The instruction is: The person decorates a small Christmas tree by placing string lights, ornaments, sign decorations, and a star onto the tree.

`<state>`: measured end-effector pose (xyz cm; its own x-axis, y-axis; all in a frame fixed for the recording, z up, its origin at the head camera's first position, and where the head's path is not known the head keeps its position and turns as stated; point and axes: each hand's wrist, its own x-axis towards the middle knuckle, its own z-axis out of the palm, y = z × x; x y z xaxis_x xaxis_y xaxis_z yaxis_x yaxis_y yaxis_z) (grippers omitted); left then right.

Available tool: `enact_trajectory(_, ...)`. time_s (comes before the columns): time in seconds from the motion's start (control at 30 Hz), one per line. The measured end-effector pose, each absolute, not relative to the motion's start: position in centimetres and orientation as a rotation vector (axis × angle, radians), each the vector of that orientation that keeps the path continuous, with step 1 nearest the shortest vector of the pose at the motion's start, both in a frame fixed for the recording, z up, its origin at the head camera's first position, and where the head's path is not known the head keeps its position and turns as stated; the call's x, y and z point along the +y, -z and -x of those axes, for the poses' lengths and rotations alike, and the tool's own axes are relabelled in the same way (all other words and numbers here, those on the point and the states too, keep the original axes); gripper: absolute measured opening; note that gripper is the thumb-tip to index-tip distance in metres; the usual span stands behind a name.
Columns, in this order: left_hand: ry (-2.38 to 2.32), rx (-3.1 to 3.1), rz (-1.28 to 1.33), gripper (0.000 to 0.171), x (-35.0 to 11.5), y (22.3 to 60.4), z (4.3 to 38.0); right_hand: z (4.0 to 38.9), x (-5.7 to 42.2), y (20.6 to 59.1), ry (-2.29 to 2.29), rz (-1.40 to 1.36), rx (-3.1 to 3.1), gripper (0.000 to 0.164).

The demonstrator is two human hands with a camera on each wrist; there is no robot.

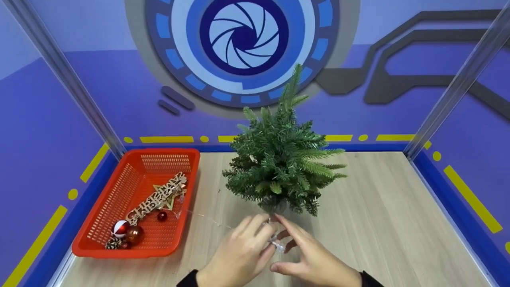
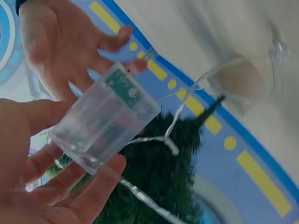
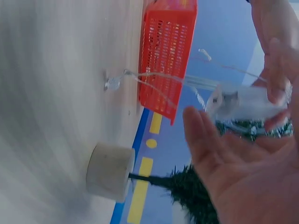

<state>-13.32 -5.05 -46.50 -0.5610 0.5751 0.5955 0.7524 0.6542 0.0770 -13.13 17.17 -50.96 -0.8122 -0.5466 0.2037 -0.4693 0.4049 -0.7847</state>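
Observation:
In the head view my left hand (image 1: 241, 249) is in front of a small artificial Christmas tree (image 1: 279, 159). It holds a clear plastic battery box (image 2: 105, 123) between thumb and fingers, as the left wrist view shows. A thin clear light-string wire (image 2: 149, 200) comes off the box, and part of the string (image 1: 204, 216) runs left to the red basket (image 1: 159, 253). Beside the box, my right hand (image 1: 316, 259) has its fingers spread and grips nothing. A loop of wire with a clear bundle (image 3: 112, 84) hangs below the hands in the right wrist view.
Inside the basket lie a wooden letter sign (image 1: 155, 199), a gold star (image 1: 171, 201), several baubles (image 1: 134, 234) and a pinecone (image 1: 113, 242). The tree stands on a pale round base (image 3: 110, 172). Blue printed panels (image 1: 99, 99) enclose the wooden table (image 1: 382, 207).

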Motion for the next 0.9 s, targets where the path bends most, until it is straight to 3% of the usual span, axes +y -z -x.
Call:
enact_trajectory(0.17,0.555,-2.327,1.054,0.035,-4.0,47.7,13.4,14.2,15.9,52.1,1.357,0.878,2.763,0.095)
enact_trajectory(0.4,0.662,-2.314,1.062,0.032,-3.5,48.6,13.5,15.2,15.2,53.3,1.580,0.914,2.608,0.063)
enact_trajectory(0.7,0.555,-2.362,0.998,0.046,-4.5,48.7,13.6,15.5,15.8,53.5,1.881,0.816,2.241,0.028)
enact_trajectory(0.9,0.620,-2.360,0.948,0.041,-5.4,49.2,13.8,15.0,16.5,53.1,1.987,0.747,2.105,0.022)
